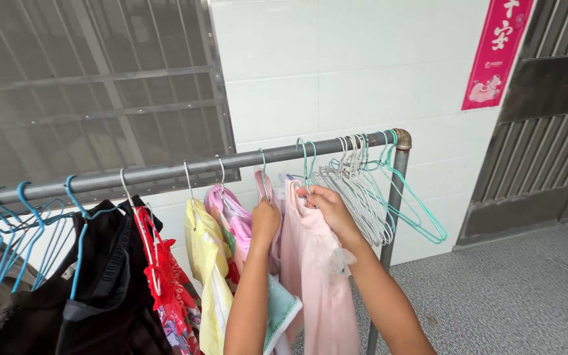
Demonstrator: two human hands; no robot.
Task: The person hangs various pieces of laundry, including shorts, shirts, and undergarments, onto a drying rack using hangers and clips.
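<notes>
Pale pink garment [317, 276] is hung from the grey metal rail [165, 172], right of centre, on a teal hanger [305, 164]. Fabric is thin, plain, softly creased; the long axis runs vertically, neck up at the rail, hem down. The lower edge is cut off by the frame bottom.

Right hand [333, 210] is closed on the garment's top edge near the hanger hook, fingers curled over the fabric. Left hand [265, 220] is closed around the shoulder of the same garment just left of it; what exactly lies under the fingers cannot be told, as the fabric folds hide it. Both forearms are cut off at the bottom.

Just right of the hands, a bunch of empty white and teal hangers [376, 197] is packed against the rail's end post [389, 223]. To the left are hung a pink-white item [231, 217], a yellow garment [206, 276], a red patterned one [169, 283] and black clothing [100, 283]. Blue hangers [8, 236] are cut off at the far left edge.
</notes>
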